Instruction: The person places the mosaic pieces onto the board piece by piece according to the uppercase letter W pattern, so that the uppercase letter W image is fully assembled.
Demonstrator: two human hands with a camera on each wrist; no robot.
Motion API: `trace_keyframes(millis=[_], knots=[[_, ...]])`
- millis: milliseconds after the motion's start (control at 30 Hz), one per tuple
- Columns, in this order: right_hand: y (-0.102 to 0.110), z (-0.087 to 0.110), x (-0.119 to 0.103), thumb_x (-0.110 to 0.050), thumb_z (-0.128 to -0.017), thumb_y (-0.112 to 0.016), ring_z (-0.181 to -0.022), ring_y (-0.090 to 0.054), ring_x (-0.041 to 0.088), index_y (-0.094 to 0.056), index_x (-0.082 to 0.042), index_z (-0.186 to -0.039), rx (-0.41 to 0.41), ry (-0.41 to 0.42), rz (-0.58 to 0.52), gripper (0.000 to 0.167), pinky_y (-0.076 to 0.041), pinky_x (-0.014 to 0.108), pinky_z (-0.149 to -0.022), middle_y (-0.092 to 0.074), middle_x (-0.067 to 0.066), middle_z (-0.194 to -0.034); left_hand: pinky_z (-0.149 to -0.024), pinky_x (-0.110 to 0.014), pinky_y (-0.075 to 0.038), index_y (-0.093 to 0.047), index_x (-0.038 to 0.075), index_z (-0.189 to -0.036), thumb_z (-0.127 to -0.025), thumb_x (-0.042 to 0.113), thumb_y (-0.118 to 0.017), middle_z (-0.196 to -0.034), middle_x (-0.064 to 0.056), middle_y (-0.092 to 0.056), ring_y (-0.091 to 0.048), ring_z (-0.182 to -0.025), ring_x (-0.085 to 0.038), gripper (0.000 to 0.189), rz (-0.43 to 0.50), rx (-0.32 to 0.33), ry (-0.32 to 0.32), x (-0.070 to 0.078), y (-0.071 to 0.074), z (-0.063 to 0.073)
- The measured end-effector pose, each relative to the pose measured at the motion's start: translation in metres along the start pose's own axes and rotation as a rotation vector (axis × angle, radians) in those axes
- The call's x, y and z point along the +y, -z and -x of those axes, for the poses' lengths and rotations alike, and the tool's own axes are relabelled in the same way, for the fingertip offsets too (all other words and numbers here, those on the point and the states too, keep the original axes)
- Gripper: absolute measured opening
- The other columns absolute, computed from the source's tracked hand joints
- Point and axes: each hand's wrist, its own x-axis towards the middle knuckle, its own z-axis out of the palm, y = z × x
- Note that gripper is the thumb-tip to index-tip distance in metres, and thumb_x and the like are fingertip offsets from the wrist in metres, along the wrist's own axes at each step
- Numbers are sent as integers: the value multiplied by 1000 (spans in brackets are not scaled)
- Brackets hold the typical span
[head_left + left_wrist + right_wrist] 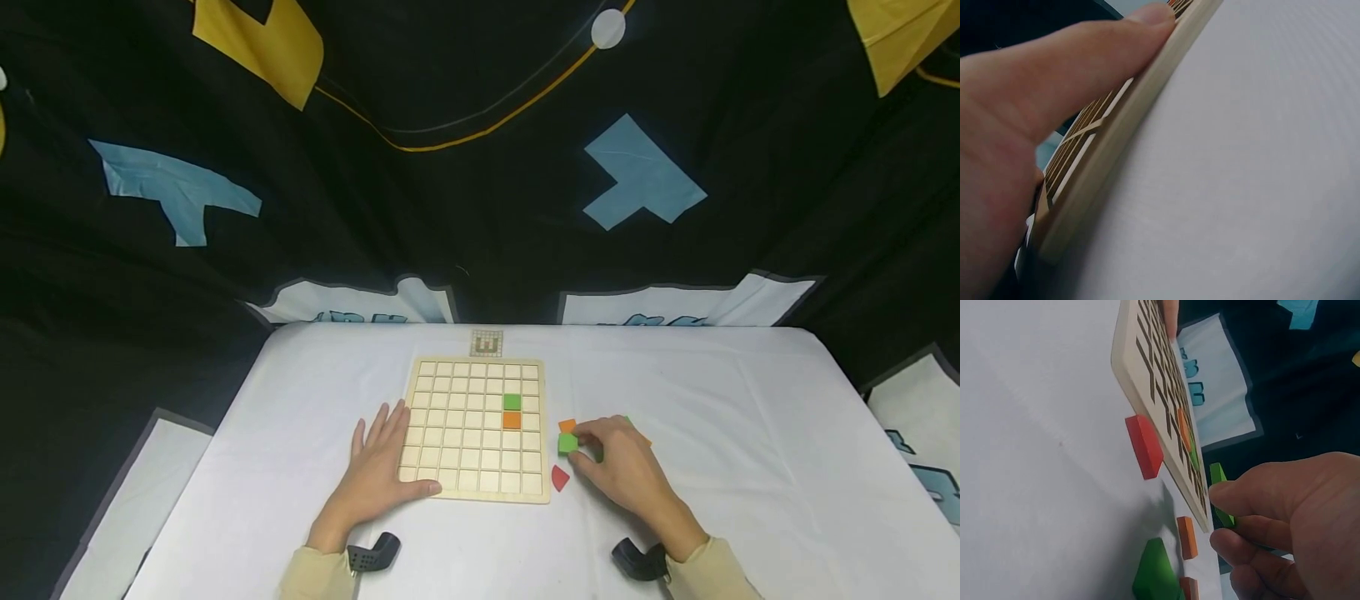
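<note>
My left hand (pixel 381 468) lies with fingers spread along the left edge of a wooden grid board (pixel 470 459). Its thumb (pixel 1104 53) rests on the board's near rim in the left wrist view. Just off the board's right side, my right hand (pixel 624 462) pinches a small green block (pixel 1222 497) between thumb and fingertips, raised above the cloth. On the grid sit a green square (pixel 512 402) and, directly below it, an orange square (pixel 512 421). A red rounded piece (pixel 560 478) lies beside the board, near the right thumb.
An orange piece (pixel 567 425) lies by the board's right edge. Beneath the right hand is a larger green piece (pixel 1155 575), with another orange piece (pixel 1190 587) near it. A small gridded square (pixel 487 342) lies behind the board. A dark patterned curtain (pixel 450 217) hangs behind the table.
</note>
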Motion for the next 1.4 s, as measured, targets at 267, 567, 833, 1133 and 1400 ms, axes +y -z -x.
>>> trace_keyframes(millis=[267, 567, 833, 1133, 1400], knots=[[-5, -2, -5, -13, -77, -80, -83, -54, 12, -78, -10, -105, 24, 52, -49, 28, -49, 31, -72, -72, -4, -90, -116, -66, 4, -23, -6, -156, -71, 74, -74, -165, -20, -19, -8, -152, -43, 127, -1, 0, 0, 1, 1, 0], [-11, -8, -17, -16, -77, -81, -90, -58, 14, -78, -13, -103, 10, 61, -40, 26, -51, 34, -76, -72, -6, -90, -116, -66, 4, -22, -6, -156, -71, 73, -74, -165, -20, -19, -8, -152, -43, 127, -4, -4, -1, 2, 1, 0], [-19, -12, -25, -16, -78, -82, -91, -58, 15, -78, -12, -103, 0, 62, -34, 26, -52, 35, -78, -71, -5, -90, -117, -65, 3, -22, -5, -157, -71, 74, -73, -165, -20, -19, -8, -152, -43, 127, -10, -4, 0, 0, 0, -1], [-28, -17, -34, -17, -79, -81, -92, -58, 15, -78, -12, -103, -14, 74, -50, 25, -52, 34, -77, -71, -4, -92, -117, -66, 3, -23, -5, -157, -70, 75, -73, -165, -20, -20, -8, -152, -42, 128, -10, 4, 0, 0, -1, 0], [-36, -20, -40, -16, -78, -81, -89, -58, 14, -78, -13, -101, -9, 109, -64, 23, -52, 33, -74, -69, -6, -88, -116, -66, 3, -22, -5, -157, -71, 74, -73, -165, -20, -19, -8, -152, -43, 127, -8, 4, -4, 0, 0, 0]])
